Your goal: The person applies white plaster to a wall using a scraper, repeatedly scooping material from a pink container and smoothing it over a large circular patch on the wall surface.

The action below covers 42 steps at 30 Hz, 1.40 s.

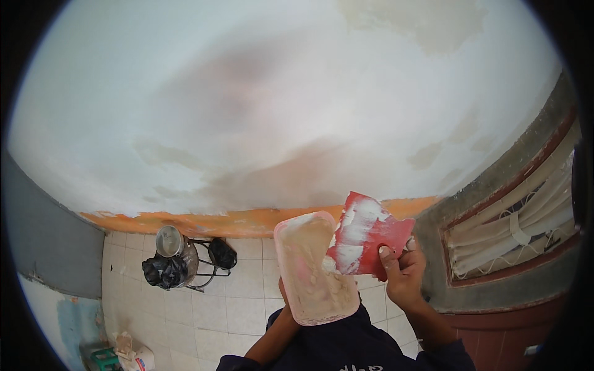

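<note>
Behind the pink tray (286, 260), left hand (284, 290) mostly hidden, grip unclear; right hand (405, 272) pinches red scraper (371, 238).

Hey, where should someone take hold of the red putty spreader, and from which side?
Probably the lower right edge, coming from the right, thumb flat on the face. That part of the red putty spreader is mostly bare plastic, while white putty coats much of its left part, which overlaps the pink tub. The right hand grips it there.

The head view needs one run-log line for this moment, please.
left hand: at pink tray, mostly hidden | right hand: holding white-smeared red scraper | beige paste: in tray
</note>
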{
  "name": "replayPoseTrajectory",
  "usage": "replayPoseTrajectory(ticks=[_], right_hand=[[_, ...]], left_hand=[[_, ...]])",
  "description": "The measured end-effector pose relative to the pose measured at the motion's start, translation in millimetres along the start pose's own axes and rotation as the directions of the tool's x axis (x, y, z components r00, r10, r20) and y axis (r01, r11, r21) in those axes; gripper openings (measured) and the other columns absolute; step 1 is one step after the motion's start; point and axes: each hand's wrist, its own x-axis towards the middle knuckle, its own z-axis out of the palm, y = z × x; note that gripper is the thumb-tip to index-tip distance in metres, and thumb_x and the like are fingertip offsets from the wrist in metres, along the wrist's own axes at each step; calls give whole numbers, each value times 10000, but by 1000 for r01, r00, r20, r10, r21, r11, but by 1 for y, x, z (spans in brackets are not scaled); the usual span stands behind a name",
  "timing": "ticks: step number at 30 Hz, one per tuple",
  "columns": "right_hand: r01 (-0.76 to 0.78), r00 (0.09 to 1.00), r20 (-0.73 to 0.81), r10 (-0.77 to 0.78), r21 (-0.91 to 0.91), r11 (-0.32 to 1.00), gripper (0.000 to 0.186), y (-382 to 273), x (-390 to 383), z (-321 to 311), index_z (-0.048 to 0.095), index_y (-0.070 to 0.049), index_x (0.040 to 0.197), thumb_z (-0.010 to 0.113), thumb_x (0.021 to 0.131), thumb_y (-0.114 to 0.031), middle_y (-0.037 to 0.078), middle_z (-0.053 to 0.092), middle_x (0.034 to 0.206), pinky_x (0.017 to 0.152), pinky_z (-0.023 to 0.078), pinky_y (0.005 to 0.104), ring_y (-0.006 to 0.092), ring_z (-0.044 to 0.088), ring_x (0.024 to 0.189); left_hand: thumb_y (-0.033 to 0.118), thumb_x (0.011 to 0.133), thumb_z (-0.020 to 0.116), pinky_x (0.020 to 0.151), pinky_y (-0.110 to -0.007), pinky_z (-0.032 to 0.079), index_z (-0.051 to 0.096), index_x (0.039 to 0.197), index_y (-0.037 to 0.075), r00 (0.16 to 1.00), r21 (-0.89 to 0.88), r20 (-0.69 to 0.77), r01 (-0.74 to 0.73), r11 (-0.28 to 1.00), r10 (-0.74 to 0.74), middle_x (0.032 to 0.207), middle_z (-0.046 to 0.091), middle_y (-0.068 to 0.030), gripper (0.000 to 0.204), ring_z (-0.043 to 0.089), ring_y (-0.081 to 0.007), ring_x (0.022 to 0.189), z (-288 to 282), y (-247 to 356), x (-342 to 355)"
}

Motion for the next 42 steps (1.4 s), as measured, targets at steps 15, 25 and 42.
replayPoseTrajectory(ticks=[15, 25, 42], right_hand=[[34, 998, 53, -21, -254, 967, 211, -2, -9, 15, 478, 38, 1082, 610, 927, -18, 165, 705, 916, 551, 490, 225, 102, 654, 695], [-457, 880, 62, 471, 383, 803, 329, 9, 4, 0, 501, 46, 1235, 601, 933, -36, 154, 667, 1087, 823, 557, 318, 193, 676, 941], [-255, 966, 62, 249, 337, 906, 301, 16, 1, 6, 558, 13, 1204, 636, 915, -15, 105, 673, 1078, 769, 555, 293, 156, 660, 939]], left_hand=[[578, 997, 318, 1073, -516, 396, 381, 1441, 78, 939, 599, -14, -267, 755, 343, 1393, 479, -164, 671, 479, -343, 1274, 19, -6, 7], [602, 985, 331, 1094, -510, 358, 322, 1482, 104, 893, 674, 9, -337, 657, 450, 1443, 435, -128, 704, 456, -338, 1295, 6, 5, 0], [524, 984, 405, 1098, -481, 348, 377, 1420, 66, 667, 725, 516, -674, 140, 538, 1404, 452, -130, 633, 441, -313, 1298, 100, 15, 1]])
